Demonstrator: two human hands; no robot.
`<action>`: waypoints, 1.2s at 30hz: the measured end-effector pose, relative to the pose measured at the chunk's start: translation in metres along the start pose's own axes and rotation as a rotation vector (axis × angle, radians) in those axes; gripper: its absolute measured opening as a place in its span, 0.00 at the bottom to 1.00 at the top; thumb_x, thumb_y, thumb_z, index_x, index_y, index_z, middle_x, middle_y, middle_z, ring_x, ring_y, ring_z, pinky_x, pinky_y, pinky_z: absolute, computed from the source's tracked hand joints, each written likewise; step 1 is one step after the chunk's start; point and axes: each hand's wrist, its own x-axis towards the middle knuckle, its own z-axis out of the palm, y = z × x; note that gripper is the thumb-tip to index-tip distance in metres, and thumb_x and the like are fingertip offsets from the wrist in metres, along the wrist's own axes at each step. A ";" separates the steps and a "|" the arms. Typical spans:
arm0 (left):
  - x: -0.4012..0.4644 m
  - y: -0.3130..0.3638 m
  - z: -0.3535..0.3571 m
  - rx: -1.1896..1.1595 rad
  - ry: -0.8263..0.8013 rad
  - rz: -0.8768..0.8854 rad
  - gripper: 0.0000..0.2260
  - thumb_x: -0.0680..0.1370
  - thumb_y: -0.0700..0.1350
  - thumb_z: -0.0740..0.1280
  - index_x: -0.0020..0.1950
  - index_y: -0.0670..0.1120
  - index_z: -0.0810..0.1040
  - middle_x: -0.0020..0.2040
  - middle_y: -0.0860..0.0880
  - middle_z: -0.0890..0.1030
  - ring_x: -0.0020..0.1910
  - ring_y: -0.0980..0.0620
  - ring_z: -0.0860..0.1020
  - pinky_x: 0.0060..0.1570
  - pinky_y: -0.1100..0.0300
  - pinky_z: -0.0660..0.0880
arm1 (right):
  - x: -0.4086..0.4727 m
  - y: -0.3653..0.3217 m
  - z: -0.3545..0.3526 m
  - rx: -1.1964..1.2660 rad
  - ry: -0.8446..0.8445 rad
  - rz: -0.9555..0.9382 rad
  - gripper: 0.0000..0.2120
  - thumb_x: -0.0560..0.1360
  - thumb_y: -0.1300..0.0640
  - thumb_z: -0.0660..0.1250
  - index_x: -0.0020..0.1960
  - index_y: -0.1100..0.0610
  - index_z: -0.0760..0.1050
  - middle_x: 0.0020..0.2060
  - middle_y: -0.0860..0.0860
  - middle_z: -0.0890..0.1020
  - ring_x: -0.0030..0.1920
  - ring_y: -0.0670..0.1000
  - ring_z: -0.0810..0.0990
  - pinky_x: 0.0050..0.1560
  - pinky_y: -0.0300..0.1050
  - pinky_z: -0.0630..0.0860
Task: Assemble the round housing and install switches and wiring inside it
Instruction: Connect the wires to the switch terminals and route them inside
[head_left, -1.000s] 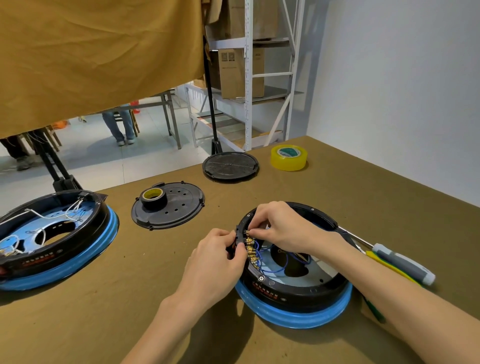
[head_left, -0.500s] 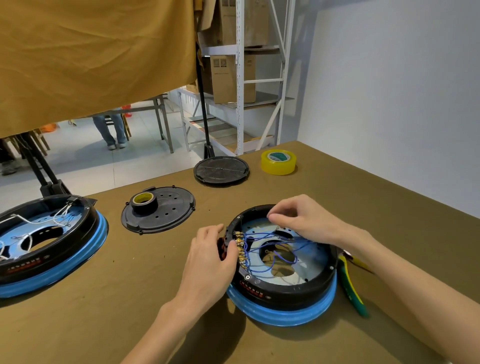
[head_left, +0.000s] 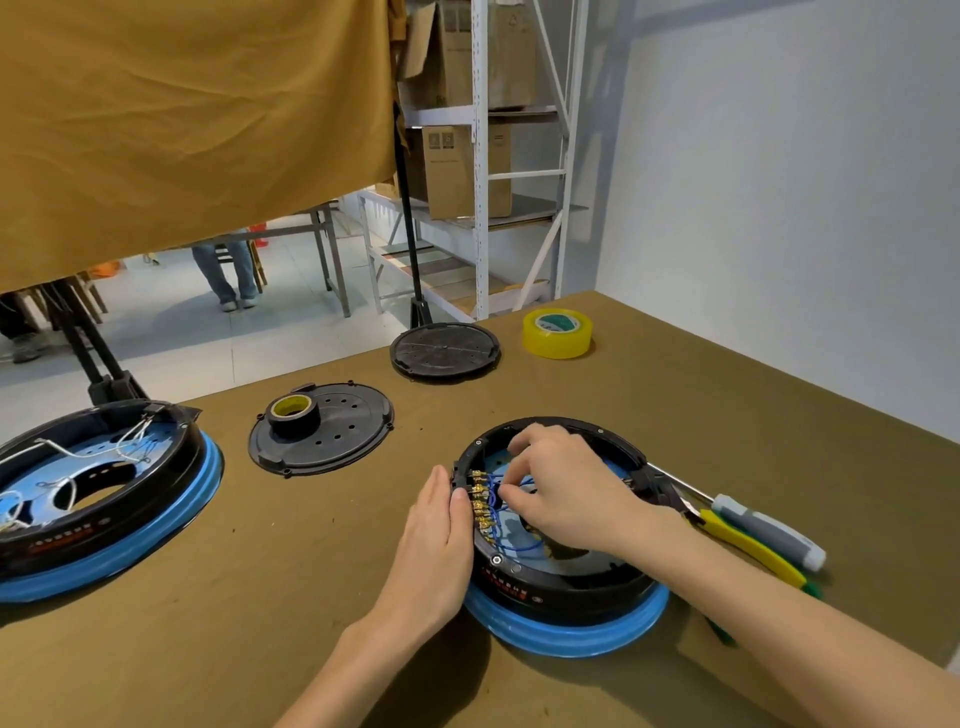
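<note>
Bright even daylight, soft shadows beneath forearms, wide-angle bending at edges, slight softness

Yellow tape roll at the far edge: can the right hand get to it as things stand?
Probably yes. The right hand is busy at the blue wires inside the housing, but bare table lies between it and the yellow tape; nothing blocks the way.

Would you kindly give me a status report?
Left hand braces housing wall. Right hand pinches blue wiring inside. Nothing in the way.
</note>
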 end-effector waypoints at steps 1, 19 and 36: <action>0.000 0.000 0.000 0.000 -0.004 0.001 0.28 0.86 0.59 0.47 0.84 0.50 0.48 0.84 0.54 0.51 0.81 0.60 0.51 0.75 0.65 0.47 | 0.001 -0.002 0.002 0.031 -0.024 0.011 0.11 0.81 0.50 0.66 0.53 0.52 0.87 0.66 0.51 0.77 0.68 0.52 0.70 0.67 0.50 0.65; -0.001 0.004 -0.001 0.049 -0.063 -0.008 0.27 0.87 0.56 0.45 0.85 0.50 0.44 0.85 0.53 0.47 0.83 0.57 0.48 0.75 0.63 0.46 | 0.000 -0.001 0.021 0.297 0.036 0.077 0.09 0.81 0.55 0.69 0.45 0.54 0.86 0.61 0.45 0.77 0.65 0.48 0.71 0.70 0.52 0.66; -0.009 0.011 -0.002 -0.116 0.044 0.036 0.26 0.85 0.51 0.61 0.83 0.52 0.57 0.80 0.56 0.64 0.77 0.58 0.62 0.79 0.51 0.60 | -0.020 0.095 -0.009 0.306 0.160 0.297 0.15 0.83 0.53 0.64 0.69 0.54 0.76 0.59 0.48 0.80 0.59 0.49 0.79 0.59 0.44 0.73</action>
